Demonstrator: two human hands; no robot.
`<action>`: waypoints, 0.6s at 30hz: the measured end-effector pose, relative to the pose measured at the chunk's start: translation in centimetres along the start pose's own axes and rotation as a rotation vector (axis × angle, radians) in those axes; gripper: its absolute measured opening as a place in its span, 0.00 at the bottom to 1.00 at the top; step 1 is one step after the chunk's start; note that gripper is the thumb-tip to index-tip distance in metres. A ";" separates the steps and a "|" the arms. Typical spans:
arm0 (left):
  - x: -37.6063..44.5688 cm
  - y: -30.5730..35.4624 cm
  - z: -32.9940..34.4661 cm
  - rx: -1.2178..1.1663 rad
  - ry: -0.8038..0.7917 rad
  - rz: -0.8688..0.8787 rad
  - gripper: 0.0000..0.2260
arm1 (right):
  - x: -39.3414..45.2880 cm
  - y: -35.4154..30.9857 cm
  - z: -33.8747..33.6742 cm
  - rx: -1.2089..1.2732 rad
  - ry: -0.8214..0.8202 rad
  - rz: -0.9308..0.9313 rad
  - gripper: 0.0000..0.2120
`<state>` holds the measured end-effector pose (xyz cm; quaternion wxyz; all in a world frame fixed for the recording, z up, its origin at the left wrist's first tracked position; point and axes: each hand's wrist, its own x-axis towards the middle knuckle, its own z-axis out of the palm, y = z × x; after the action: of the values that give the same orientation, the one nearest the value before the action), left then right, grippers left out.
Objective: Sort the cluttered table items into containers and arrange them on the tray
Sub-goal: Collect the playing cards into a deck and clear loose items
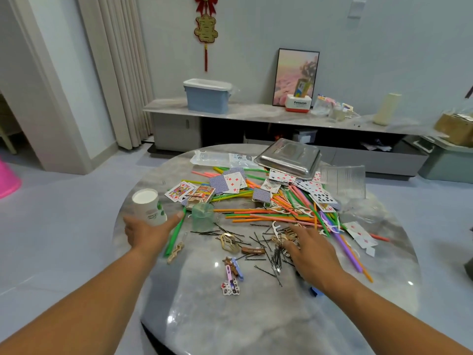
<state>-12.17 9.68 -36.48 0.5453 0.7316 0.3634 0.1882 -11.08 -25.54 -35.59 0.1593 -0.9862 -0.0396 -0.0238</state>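
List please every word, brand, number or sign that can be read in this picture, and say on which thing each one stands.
"Panasonic": on the white and red box on the low cabinet.
Red diamond pips, no readable number: on the face-up card on the table.
Green print on the paper cup in the left hand: too blurred to read.
Print on the clear plastic bag: too blurred.
Gold character on the red wall ornament: not legible.

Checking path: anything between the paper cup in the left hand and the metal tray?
Yes. The left hand holds the cup at the table's left edge; the tray sits at the far side, tilted on cards and straws, with that pile and a green cup between.
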 end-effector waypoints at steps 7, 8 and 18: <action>-4.2 -1.0 2.3 0.082 0.057 -0.165 0.53 | -1.2 1.2 1.5 -0.085 -0.026 0.075 0.25; -4.7 -1.0 2.5 0.112 0.054 -0.169 0.50 | -1.6 1.4 1.7 -0.086 -0.014 0.094 0.25; -11.2 -5.4 3.5 0.576 -0.083 0.313 0.37 | -4.8 1.3 2.8 0.145 0.364 0.255 0.17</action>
<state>-19.03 -0.08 -41.29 0.2947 0.9097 0.2623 0.1294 -15.68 -26.25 -38.94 0.2358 -0.9486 0.1130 -0.1782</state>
